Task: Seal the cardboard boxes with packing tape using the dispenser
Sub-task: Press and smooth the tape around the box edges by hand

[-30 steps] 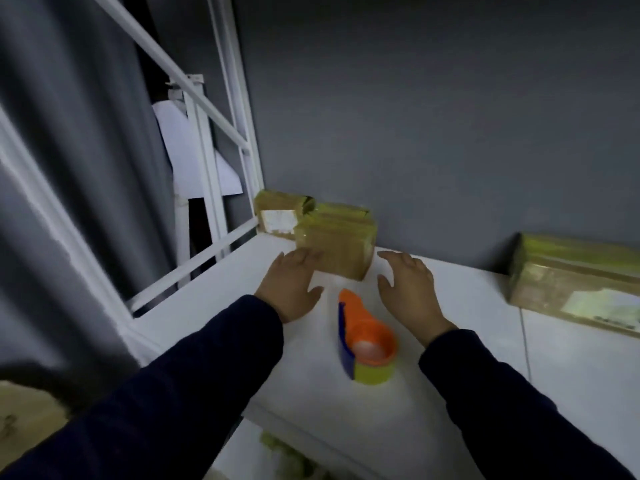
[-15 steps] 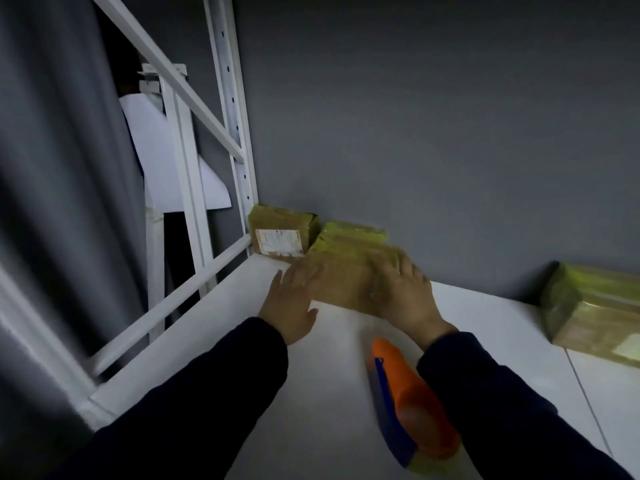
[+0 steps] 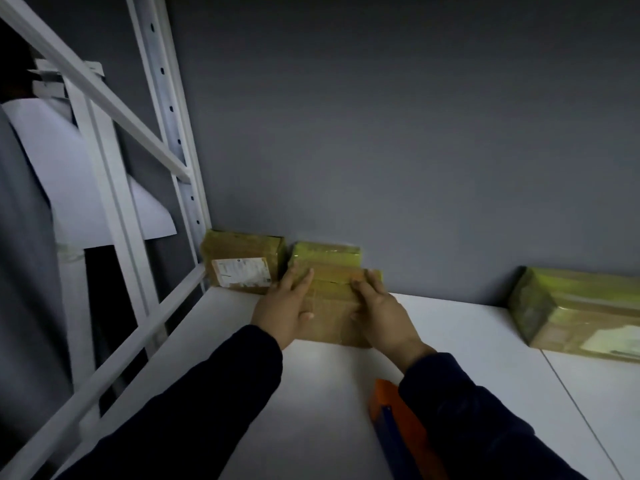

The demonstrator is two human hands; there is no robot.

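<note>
Item: cardboard box (image 3: 329, 306), brown, with bands of yellowish packing tape across its top
Location: stood on the white shelf surface (image 3: 311, 393), close to the grey wall (image 3: 415, 150), between the two hands
Left hand (image 3: 285, 306): laid flat against the box's left side, fingers straight and close together, thumb rested on the front face
Right hand (image 3: 382, 313): laid on the right part of the box, fingers stretched out nearly straight over the upper edge
Tape dispenser (image 3: 391, 420): orange with a blue side, laid on the shelf surface nearer the person, apart from the box, partly covered by the right sleeve (image 3: 485, 427)
Labelled box (image 3: 242, 261): taped, white label on the front, set just beside the handled box on its left, in the corner against the wall
Third box (image 3: 571, 313): larger, taped, pale label on its top, set against the wall well apart to the right
Rack frame (image 3: 162, 98): white metal, perforated upright and slanted brace, at the shelf's left edge
Paper sheet (image 3: 69, 168): white, seen behind the frame
Light: dim, finer details blurred
</note>
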